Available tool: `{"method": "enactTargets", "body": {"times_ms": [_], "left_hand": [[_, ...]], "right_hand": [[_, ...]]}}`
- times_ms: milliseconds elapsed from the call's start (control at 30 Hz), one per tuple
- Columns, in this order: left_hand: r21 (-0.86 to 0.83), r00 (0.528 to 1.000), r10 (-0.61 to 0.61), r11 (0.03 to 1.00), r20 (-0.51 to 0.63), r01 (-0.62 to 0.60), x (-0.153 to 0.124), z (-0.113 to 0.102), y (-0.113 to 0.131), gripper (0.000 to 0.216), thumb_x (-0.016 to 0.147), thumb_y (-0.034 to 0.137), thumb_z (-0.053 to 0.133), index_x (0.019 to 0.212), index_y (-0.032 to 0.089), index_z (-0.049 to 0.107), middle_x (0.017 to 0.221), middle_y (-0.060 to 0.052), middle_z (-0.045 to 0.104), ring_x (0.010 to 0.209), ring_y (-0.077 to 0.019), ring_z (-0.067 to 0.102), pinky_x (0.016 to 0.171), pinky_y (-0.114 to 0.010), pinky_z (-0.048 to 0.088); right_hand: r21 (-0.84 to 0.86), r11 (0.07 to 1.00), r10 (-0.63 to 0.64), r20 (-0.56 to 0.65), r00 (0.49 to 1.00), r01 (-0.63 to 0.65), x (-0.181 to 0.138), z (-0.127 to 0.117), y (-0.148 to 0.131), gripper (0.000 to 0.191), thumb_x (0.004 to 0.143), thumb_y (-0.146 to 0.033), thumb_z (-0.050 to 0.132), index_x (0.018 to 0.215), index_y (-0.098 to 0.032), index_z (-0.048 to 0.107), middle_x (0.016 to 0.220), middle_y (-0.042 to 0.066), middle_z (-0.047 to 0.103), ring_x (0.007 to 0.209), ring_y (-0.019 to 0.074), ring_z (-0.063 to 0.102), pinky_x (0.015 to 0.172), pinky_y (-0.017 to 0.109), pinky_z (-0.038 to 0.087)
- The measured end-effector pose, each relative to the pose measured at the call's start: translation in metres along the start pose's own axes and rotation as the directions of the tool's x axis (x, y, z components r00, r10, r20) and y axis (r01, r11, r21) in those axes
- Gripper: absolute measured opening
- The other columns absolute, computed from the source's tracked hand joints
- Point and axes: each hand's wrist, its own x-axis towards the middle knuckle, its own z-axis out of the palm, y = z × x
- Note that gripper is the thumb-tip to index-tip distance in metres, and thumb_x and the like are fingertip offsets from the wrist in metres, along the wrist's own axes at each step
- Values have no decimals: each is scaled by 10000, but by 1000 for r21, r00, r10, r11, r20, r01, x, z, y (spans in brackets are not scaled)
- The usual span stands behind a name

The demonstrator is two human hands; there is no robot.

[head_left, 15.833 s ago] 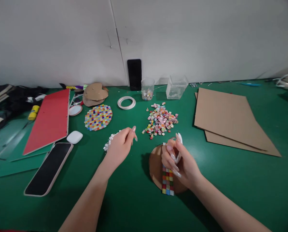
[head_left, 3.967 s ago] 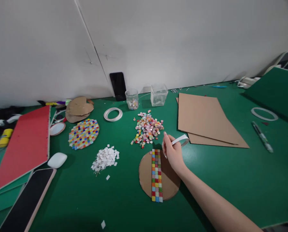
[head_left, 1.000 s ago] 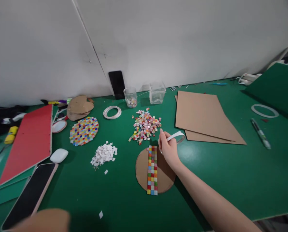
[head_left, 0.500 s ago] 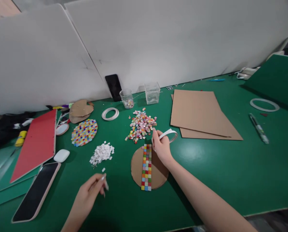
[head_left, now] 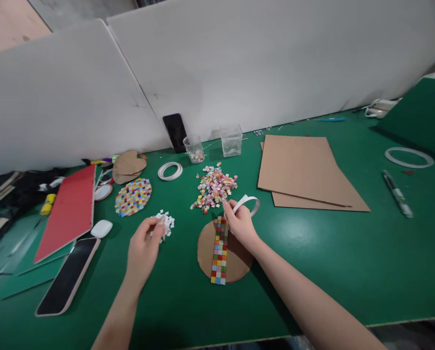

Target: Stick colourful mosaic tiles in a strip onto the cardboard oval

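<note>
My left hand (head_left: pixel 144 245) hovers over the pile of small white squares (head_left: pixel 169 222), its thumb and fingers pinched together. What is between them, if anything, is too small to make out. My right hand (head_left: pixel 242 223) is closed, with a narrow white roll of tape (head_left: pixel 255 206) hooked in it. Its fingertips are by the top of a round cardboard disc (head_left: pixel 207 243), just below a heap of colourful mosaic tiles (head_left: pixel 215 187). A strip of bright square tiles (head_left: pixel 219 257) runs down the disc, its upper right part beside my right hand.
At left lie a tiled oval (head_left: pixel 133 197), a red board (head_left: pixel 67 209), a phone (head_left: pixel 67 279) and a white case (head_left: pixel 101 228). A tape roll (head_left: pixel 169 171), plastic cup (head_left: pixel 194 149) and clear box (head_left: pixel 231 141) stand behind. Cardboard sheets (head_left: pixel 297 167) and a pen (head_left: pixel 397 194) lie right.
My left hand has moved up and forward, from below the white squares to over them. My right hand has shifted slightly left with the tape. The view has tilted a little.
</note>
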Motion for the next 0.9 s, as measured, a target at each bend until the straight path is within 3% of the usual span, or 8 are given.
{"method": "enactTargets", "body": {"times_ms": [100,167,267,400,633,900], "left_hand": [[73,986,146,986,85,-153,18,29,11,243,855,377,475,702,196,528,605,28,530,553,-131,504,540,-228,400],[92,976,193,975,100,-203,33,51,14,170,844,333,504,755,194,544,683,13,557,637,-141,535,592,-235,414],[114,954,262,953,149,-279,53,80,19,102,784,229,576,878,195,599,718,3,548,708,-160,542,651,-257,428],[106,914,331,926,233,-362,66,106,30,123,767,168,598,882,203,625,733,-1,560,723,-164,546,696,-276,450],[180,878,379,880,292,-440,64,125,25,255,712,182,686,957,215,627,866,-43,547,852,-231,508,778,-369,443],[244,858,418,836,297,-491,57,135,19,128,757,156,597,884,166,579,879,-64,503,877,-246,480,788,-387,439]], "right_hand": [[27,1000,1,16,1000,-1,-2,1,-1,407,858,-466,483,559,-220,358,422,-84,311,372,83,319,366,214,230],[58,998,0,-2,1000,0,-2,2,-3,417,853,-477,485,555,-221,345,417,-89,301,363,79,308,360,213,228],[112,994,2,-71,997,6,0,1,-9,430,861,-495,460,556,-226,319,411,-97,290,345,71,272,347,212,220],[149,988,-2,-184,983,30,8,-7,-15,426,869,-494,452,566,-224,324,424,-96,308,356,69,277,344,206,213],[165,986,33,-248,968,9,20,-14,-10,420,858,-507,474,575,-224,348,415,-99,307,336,67,287,323,201,222],[160,987,56,-243,968,-17,20,-11,-14,434,840,-507,504,549,-219,358,392,-101,320,307,59,304,306,192,235]]}}
